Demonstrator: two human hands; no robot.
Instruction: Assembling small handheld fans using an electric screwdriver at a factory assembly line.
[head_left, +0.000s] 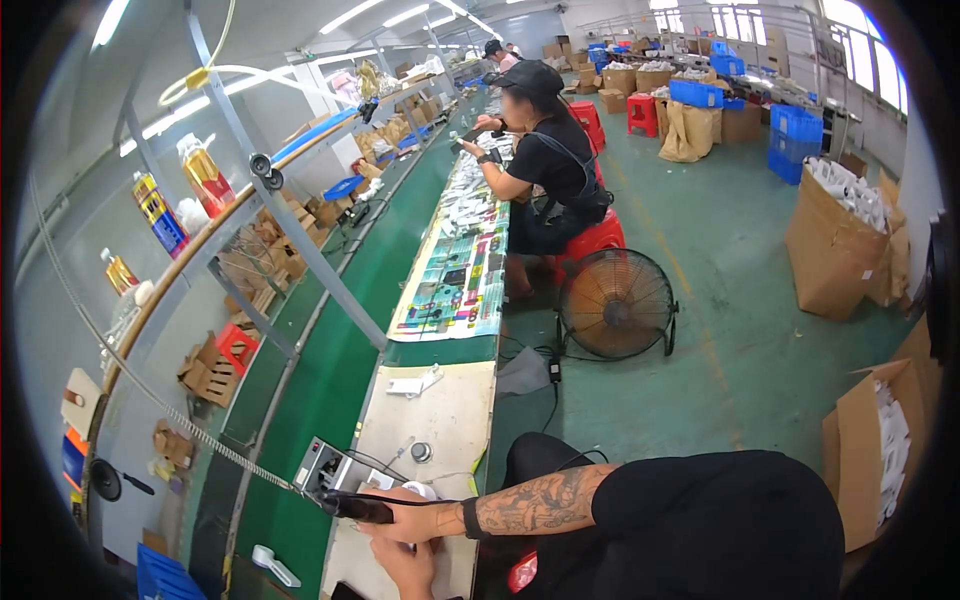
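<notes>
The right hand [412, 522] grips a smooth black driver [355, 507] on a coiled cord [240, 456]; the left hand [405, 570] bends just below it, its hold hidden. Just beyond sits a metal box [324, 466]; far beyond, a red-and-gold-labelled bottle [206, 180].

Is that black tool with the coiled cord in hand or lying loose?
In hand: the black tool is gripped by the right hand, and the coiled cord meets its far end.

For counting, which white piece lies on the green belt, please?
The white piece left of the left hand; another white piece lies on the cream board.
</notes>
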